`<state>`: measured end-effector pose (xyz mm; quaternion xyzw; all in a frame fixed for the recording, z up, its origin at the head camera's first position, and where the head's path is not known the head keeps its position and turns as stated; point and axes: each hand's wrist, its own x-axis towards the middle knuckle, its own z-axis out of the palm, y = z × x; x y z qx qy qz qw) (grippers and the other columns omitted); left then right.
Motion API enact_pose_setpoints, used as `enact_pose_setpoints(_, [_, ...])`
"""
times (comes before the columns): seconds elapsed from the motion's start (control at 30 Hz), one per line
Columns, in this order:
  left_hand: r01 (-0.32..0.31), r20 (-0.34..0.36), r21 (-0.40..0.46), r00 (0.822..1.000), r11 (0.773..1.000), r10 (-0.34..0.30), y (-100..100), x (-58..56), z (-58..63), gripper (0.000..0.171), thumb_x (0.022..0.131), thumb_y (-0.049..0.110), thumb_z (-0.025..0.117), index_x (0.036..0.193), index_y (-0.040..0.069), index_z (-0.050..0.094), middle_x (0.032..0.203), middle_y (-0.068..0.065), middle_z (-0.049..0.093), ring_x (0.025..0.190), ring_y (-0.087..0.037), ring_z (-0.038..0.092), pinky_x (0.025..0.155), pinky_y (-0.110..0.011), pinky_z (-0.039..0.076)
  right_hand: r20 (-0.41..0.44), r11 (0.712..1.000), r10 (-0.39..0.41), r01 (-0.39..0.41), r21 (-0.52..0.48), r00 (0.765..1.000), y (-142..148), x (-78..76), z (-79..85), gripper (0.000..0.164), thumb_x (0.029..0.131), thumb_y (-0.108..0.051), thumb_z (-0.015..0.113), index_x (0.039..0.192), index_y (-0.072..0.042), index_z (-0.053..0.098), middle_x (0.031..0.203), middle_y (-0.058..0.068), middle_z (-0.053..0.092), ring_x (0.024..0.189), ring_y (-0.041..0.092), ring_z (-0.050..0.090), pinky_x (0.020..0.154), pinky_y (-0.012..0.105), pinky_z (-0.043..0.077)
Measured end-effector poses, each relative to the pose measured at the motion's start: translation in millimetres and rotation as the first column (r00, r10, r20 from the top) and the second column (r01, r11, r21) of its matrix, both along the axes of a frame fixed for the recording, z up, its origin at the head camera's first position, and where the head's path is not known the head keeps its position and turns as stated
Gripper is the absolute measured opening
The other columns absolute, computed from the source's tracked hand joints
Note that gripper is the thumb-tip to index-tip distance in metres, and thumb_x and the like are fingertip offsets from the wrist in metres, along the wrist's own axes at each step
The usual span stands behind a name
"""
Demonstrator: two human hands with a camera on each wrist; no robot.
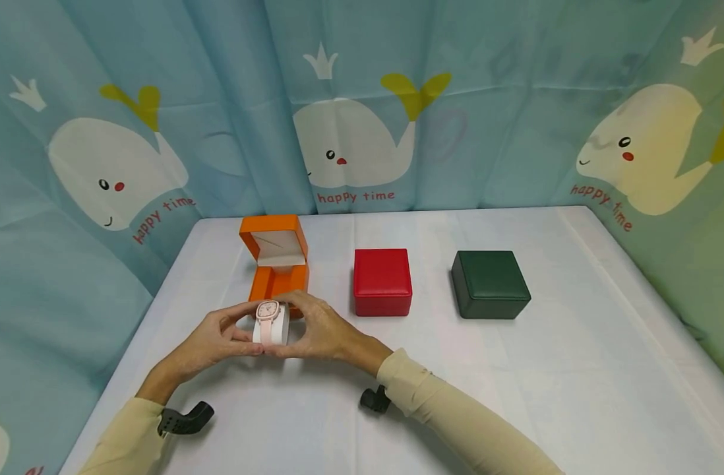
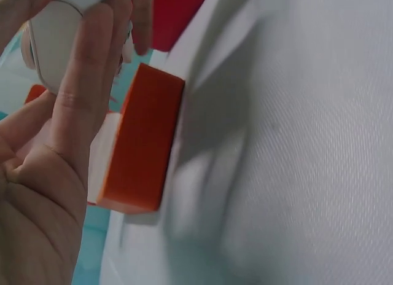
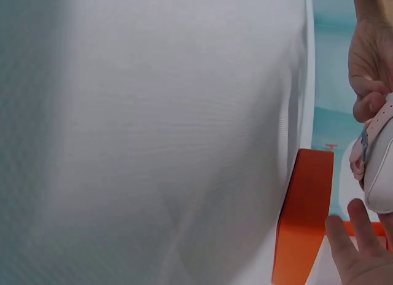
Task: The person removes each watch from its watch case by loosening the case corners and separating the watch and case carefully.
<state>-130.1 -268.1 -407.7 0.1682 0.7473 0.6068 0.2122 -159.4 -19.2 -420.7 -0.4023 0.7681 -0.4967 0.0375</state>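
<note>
A pink wristwatch (image 1: 268,309) with a pale strap is wrapped round a white watch cushion (image 1: 282,328), held up just in front of the open orange watch box (image 1: 303,280). My left hand (image 1: 216,340) grips the cushion from the left, its fingers along that side in the left wrist view. From the right, my right hand (image 1: 326,330) holds the same cushion between thumb above and below fingers. The watch face points toward me. In the right wrist view, the strap's buckle (image 3: 363,140) shows at the back of the cushion (image 3: 382,168).
A closed red box (image 1: 382,282) stands right of the orange one, and a closed dark green box (image 1: 492,284) farther right. All three stand on a white-covered table (image 1: 575,382). Behind hangs a blue curtain (image 1: 498,145) with whale prints.
</note>
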Motion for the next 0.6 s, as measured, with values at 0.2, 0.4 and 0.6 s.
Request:
enact_pose_setpoints(0.2, [-0.017,-0.033,0.036,0.999,0.999,0.018,4,3.8,3.7,0.081,0.087,-0.006,0.076,0.152,-0.013,0.028,0.15,-0.034,0.03,0.095,-0.032,0.073,0.079,-0.031,0.058,0.249,0.997,0.018,0.003,-0.082,0.968,0,2.1,-1.9,0.073,0.081,-0.02,0.088,0.142,-0.011,0.05,0.129,-0.004,0.056,0.112,0.012,0.058,0.097,0.032,0.051])
enact_pose_setpoints(0.4, [-0.028,-0.055,0.036,0.998,0.999,0.03,5,5.0,4.8,0.083,0.085,-0.007,0.077,0.152,-0.012,0.029,0.147,-0.032,0.03,0.095,-0.031,0.073,0.081,-0.032,0.058,0.375,0.991,0.052,0.0,-0.137,0.925,-3,5.9,-2.5,0.079,0.084,-0.012,0.084,0.151,-0.006,0.042,0.125,-0.002,0.059,0.103,0.009,0.061,0.086,0.027,0.055])
enact_pose_setpoints(0.6, [0.008,-0.04,0.049,0.999,0.999,-0.006,1,6.8,1.1,0.083,0.087,-0.008,0.075,0.152,-0.016,0.024,0.134,-0.031,0.054,0.092,-0.028,0.073,0.08,-0.033,0.059,0.495,0.989,0.043,0.032,-0.142,0.868,-10,14.6,-1.8,0.084,0.085,-0.014,0.084,0.156,-0.012,0.038,0.119,-0.004,0.058,0.091,0.011,0.067,0.08,0.026,0.055])
